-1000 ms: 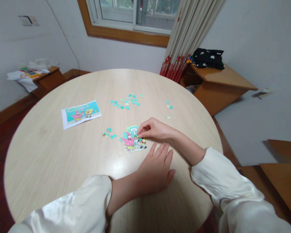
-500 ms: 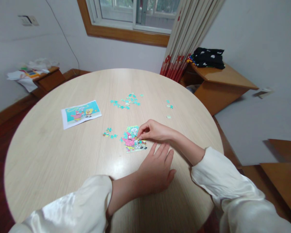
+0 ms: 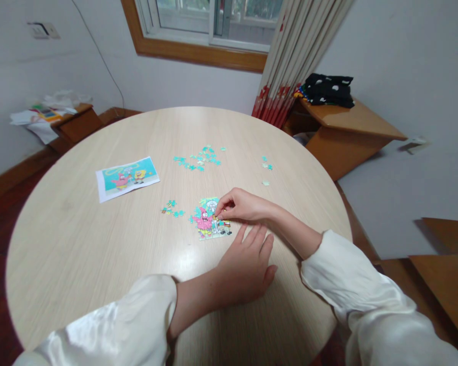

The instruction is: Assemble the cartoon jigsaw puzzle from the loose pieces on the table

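A partly joined jigsaw puzzle (image 3: 204, 223) lies near the middle of the table, showing a pink starfish and a pale squid-like cartoon figure. My right hand (image 3: 242, 206) reaches over its right side from the right, thumb and forefinger pinched on a small puzzle piece (image 3: 216, 217) against the picture. Those fingers cover part of the puzzle's upper right. Palm down, my left hand (image 3: 248, 267) rests just below and right of the puzzle, fingers spread, holding nothing. Several loose pieces (image 3: 171, 208) lie close to the puzzle's left side.
More turquoise pieces (image 3: 200, 158) are scattered farther back on the round table (image 3: 99, 264). A few others (image 3: 267, 166) lie at the right. A printed reference picture (image 3: 127, 178) is at the left. Behind stand a curtain (image 3: 293, 56) and a wooden cabinet (image 3: 351, 127) with black cloth on top.
Almost nothing differs. Both hands stay in place, the right one still pinching at the puzzle with at most a tiny shift of its fingers.
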A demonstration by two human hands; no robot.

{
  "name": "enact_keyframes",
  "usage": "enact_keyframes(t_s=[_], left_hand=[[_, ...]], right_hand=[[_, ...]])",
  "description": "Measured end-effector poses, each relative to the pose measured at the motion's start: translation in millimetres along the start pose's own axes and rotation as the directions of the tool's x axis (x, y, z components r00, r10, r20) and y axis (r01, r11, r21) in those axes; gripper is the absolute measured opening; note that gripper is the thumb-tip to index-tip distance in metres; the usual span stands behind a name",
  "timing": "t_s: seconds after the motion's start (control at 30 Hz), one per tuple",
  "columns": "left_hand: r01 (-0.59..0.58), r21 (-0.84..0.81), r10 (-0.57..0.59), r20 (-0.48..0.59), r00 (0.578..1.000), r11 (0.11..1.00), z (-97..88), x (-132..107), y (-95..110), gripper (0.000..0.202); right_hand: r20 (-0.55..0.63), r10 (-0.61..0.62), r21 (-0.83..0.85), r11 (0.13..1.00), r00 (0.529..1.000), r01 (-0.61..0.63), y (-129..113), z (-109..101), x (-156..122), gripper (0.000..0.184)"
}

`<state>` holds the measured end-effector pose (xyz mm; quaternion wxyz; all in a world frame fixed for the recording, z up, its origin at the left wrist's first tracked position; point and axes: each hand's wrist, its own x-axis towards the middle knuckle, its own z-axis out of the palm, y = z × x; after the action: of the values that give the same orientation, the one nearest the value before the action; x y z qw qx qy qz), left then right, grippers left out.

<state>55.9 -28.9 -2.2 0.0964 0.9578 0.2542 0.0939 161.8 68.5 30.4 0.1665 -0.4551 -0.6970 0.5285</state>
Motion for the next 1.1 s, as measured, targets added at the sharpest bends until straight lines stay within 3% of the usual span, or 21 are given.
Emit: enact_keyframes(t_s=[0.4,0.47,0.53,0.63,0.7,0.87,1.1], left_hand=[[0.005,0.021,-0.005,0.005,1.0,1.0,2.8,-1,0,0.058],[0.003,0.025,-0.003,0.005,1.0,1.0,3.1,-1,0,0.058],[0.001,0.032,-0.001,0.005,1.0,0.999,2.7,-1,0,0.058],[-0.006,0.039,0.006,0.003,1.0,0.999,1.0,-1,0,0.058],[-0.006,0.044,0.006,0.001,1.0,0.999,0.1,-1,0,0.058],[-0.001,0.055,0.002,-0.016,1.0,0.998,-0.5,-1,1,0.058],[0.001,0.068,0.002,-0.053,0.999,0.998,-2.6,0,2,0.055]], right_hand=[[0.037,0.002,0.243,0.97,0.999,-0.011,4,-13,2,0.016],[-0.023,0.009,0.264,0.965,1.0,-0.002,5,-15,3,0.016],[-0.181,0.01,0.26,0.965,0.983,0.038,7,-18,5,0.016],[-0.479,0.008,0.225,0.968,0.878,0.114,16,-23,10,0.017],[-0.574,0.018,0.206,0.971,0.818,0.123,24,-26,15,0.017],[-0.598,-0.005,0.082,0.994,0.801,0.067,41,-28,26,0.016],[-0.603,-0.054,-0.093,0.996,0.796,-0.003,42,-24,30,0.016]])
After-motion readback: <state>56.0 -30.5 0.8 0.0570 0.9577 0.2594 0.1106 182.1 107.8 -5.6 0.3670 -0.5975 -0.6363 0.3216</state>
